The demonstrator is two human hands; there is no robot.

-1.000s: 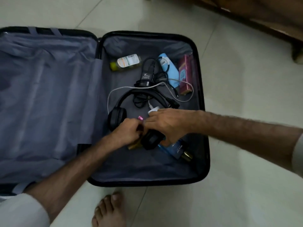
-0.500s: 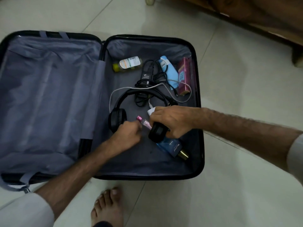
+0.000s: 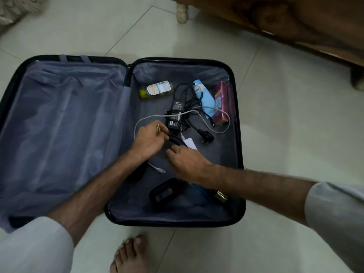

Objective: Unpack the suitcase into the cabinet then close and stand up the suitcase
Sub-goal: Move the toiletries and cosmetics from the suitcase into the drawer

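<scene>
The black suitcase (image 3: 177, 223) lies open on the floor, its left half holding only grey lining. In the right half lie an oil bottle (image 3: 156, 89), a black power adapter (image 3: 176, 115) with tangled cables, a blue tube (image 3: 204, 97), a pink box (image 3: 221, 103), a white charger (image 3: 190, 143) and a blue perfume bottle (image 3: 219, 197). Black headphones (image 3: 164, 193) lie near the front, one earcup partly under my left forearm. My left hand (image 3: 149, 138) is curled round a small gold-tipped item beside the headband. My right hand (image 3: 187, 162) hovers over the headband with loose fingers, holding nothing.
Dark wooden furniture (image 3: 295, 22) with a pale turned leg (image 3: 182, 13) stands on the tiled floor beyond the suitcase, at the top right. My bare foot (image 3: 130, 255) is just in front of the suitcase's near edge.
My right hand has let go of the headphone earcup, which now lies near the front. My left hand has picked up small items and moved up toward the adapter. The camera has pulled back.
</scene>
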